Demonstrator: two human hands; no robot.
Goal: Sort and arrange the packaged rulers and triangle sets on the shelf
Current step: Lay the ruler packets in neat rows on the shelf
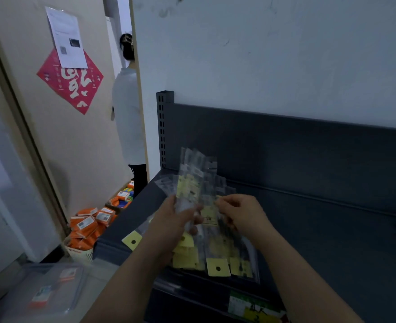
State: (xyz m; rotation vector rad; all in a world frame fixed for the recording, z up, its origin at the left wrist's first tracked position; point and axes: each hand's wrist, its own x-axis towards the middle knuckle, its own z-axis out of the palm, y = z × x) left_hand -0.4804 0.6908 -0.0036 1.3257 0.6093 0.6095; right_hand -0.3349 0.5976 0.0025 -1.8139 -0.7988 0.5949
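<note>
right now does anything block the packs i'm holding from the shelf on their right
Nothing visible. The left hand grips the fanned packs, the right hand pinches one, and the shelf right of the pile lies unobstructed.

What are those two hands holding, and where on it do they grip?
The left hand grips a fanned bunch of clear ruler packets around their middle; the right hand pinches one packet's edge.

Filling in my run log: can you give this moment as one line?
stage: sorting | left hand: holds fanned ruler packets | right hand: pinches yellow-label packet | pile: lying on shelf
</note>
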